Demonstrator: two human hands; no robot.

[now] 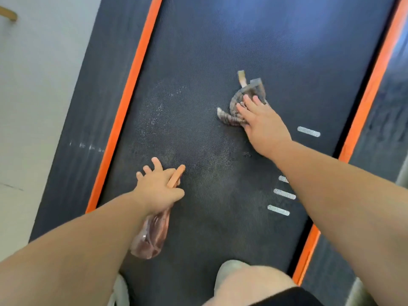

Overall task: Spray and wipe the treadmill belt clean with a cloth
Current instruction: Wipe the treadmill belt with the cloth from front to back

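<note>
Pressing flat on the crumpled grey cloth (pixel 251 89), the right hand (pixel 262 122) has straight, spread fingers and no pinch. We read that as spreading weight so the cloth drags across the treadmill belt (pixel 220 40) instead of bunching further. The cloth sits on the belt's right half, up past the white dash marks (pixel 284 193), with one loose tan-tipped corner poking out beyond the fingertips. The left hand (pixel 159 188) grips the neck of a pinkish see-through spray bottle (pixel 152 235), thumb wrapped and other fingers loosely splayed by the orange spray head (pixel 175 177). The bottle body trails back under the wrist, nozzle pointing forward over the belt; we take it as held ready so a further spray needs no re-grab. Between the hands a speckled wet patch (pixel 167 133) shows, nearer the left orange side strip (pixel 132 85); the cloth is beside it, not on it. We judge this area sprayed and the patch the likely next pass. Our knee (pixel 242 281) sits at the belt's near end, probably bracing the reach.
</note>
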